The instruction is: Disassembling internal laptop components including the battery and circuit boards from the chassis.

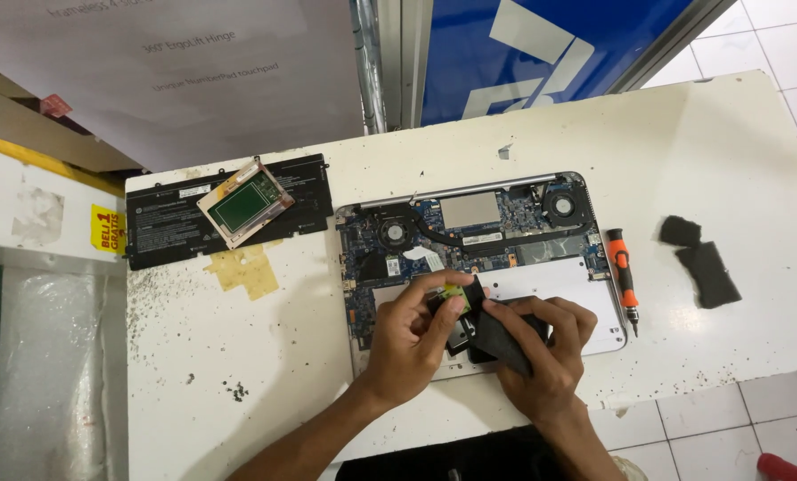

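Pinching the small green board [454, 294] over the open laptop [594, 307], your left hand [407, 343] could tear or drop it onto the exposed mainboard if you tug. Your right hand [545, 352] is closed around a black pad [496, 343] touching the board, just above the laptop's near edge.

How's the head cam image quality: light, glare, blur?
Head view: even, bright overhead light, soft shadows under the left hand and right hand; no strong glare on the opened laptop; the white table edges bow slightly from the wide lens; the small green board in the fingers is slightly soft, the rest sharp.
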